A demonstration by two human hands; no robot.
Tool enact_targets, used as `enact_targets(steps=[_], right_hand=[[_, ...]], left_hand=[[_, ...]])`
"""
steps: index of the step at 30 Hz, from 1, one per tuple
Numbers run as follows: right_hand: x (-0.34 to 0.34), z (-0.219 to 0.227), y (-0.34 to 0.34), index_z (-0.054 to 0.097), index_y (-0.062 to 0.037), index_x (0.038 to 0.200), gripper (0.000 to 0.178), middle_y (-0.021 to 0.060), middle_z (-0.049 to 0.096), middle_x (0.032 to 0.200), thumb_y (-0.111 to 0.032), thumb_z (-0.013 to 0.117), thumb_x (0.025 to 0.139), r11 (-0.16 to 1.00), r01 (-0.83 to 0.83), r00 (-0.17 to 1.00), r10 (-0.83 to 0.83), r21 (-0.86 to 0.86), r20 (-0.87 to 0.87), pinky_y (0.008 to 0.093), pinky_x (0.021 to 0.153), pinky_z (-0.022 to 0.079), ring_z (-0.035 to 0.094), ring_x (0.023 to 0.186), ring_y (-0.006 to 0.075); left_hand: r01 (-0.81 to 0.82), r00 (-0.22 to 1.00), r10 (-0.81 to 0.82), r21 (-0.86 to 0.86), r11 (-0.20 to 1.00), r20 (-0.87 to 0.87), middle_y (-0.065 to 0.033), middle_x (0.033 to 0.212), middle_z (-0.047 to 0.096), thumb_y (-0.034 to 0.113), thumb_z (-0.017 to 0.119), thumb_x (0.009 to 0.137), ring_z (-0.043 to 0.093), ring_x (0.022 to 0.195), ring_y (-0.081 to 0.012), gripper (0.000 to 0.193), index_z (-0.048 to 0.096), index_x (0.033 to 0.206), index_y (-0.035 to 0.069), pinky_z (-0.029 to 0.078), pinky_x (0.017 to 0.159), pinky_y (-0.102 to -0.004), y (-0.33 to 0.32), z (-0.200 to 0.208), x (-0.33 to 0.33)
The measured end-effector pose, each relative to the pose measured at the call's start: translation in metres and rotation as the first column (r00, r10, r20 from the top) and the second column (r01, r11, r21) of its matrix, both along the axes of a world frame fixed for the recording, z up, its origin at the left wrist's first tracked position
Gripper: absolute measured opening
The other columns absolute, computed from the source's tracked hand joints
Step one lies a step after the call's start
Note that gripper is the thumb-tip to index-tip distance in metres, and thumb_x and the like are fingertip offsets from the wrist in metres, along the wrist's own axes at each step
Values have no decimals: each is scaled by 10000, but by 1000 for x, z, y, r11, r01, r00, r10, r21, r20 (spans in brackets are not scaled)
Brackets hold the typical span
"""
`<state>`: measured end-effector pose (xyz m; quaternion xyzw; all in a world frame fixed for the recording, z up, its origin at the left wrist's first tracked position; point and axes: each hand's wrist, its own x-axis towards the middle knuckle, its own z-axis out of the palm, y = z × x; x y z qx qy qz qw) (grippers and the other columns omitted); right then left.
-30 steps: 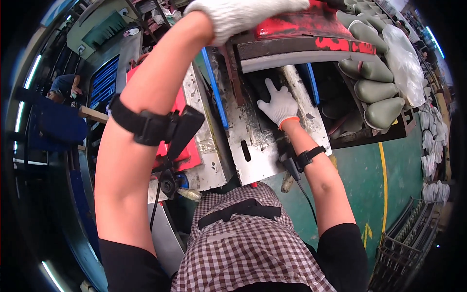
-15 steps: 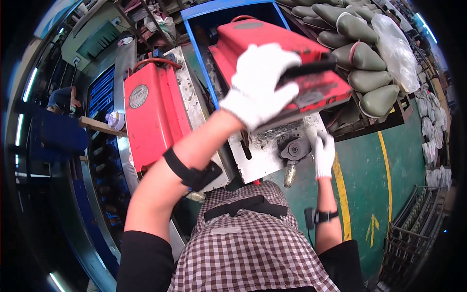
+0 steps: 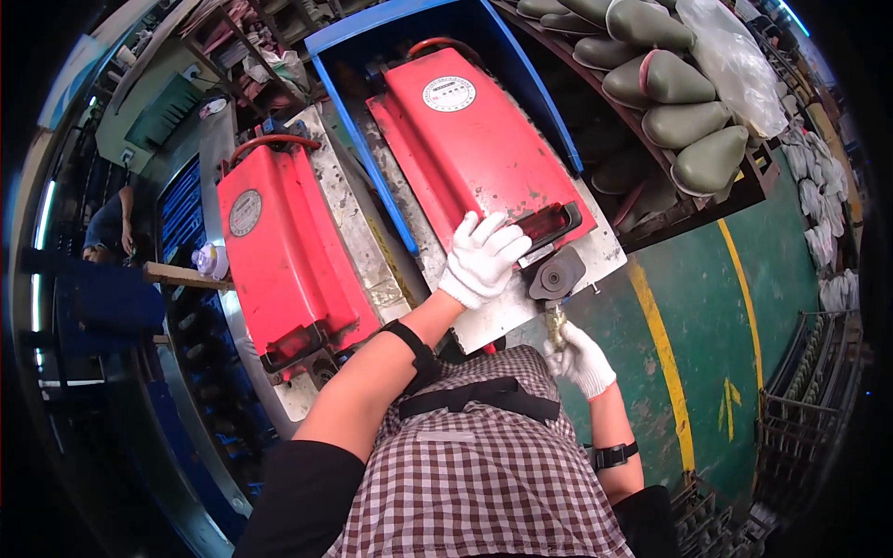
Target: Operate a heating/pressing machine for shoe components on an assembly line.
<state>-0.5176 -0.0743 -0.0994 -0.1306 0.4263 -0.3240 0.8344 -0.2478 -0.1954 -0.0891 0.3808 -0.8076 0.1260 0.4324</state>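
Observation:
The hinged red machine cover (image 3: pixel 484 139) lies lowered over its metal base, a round pale label on top. My left hand (image 3: pixel 484 259), in a white glove, rests at its front end with fingers stretched out, next to the black handle (image 3: pixel 549 223). My right hand (image 3: pixel 581 361), also gloved, has its fingers closed round a tape-wrapped lever handle (image 3: pixel 556 325). That lever hangs below a dark round pivot (image 3: pixel 555 275) at the front right of the base. The tip of the handle is partly hidden by my fingers.
A second red machine cover (image 3: pixel 284 251) is down at the left. A blue frame (image 3: pixel 372 186) surrounds the nearer machine's rear. Olive-green boots (image 3: pixel 656 84) are piled on a rack at the upper right, beside clear plastic (image 3: pixel 730 70). Another person's arm (image 3: pixel 126 219) shows far left.
The red cover has come down from a raised, tilted position. My left hand has dropped to its front end, and my right hand has moved down from beside the pivot onto the lever handle.

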Motion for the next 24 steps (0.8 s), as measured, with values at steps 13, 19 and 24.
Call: enact_targets(steps=[13, 19, 24], right_hand=[[-13, -36, -48, 592, -191, 922, 231, -52, 524, 693, -382, 586, 1054, 776, 625, 771, -631, 85, 91, 292, 519, 370, 462, 569, 110], [45, -24, -9, 618, -106, 1030, 235, 62, 655, 820, -339, 587, 1032, 984, -169, 965, 154, -57, -214, 310, 582, 518, 629, 678, 177], [146, 21, -11, 598, -17, 1158, 235, 59, 646, 904, -223, 585, 1047, 633, -706, 707, 612, -317, -355, 265, 626, 503, 616, 716, 130]], left_hand=[[-109, 992, 86, 292, 950, 90, -74, 1277, 590, 187, 664, 760, 534, 1230, -339, 412, 615, 1169, 171, 470, 946, -578, 31, 25, 0], [-54, 976, 148, 484, 873, -158, -158, 1135, 692, 115, 694, 763, 635, 1144, -377, 384, 690, 1137, 31, 505, 999, -470, 119, 65, 92], [-512, 773, 627, 485, 709, -99, -137, 956, 709, 159, 721, 833, 681, 926, -353, 187, 707, 995, 67, 529, 865, -453, 210, 84, 190]])
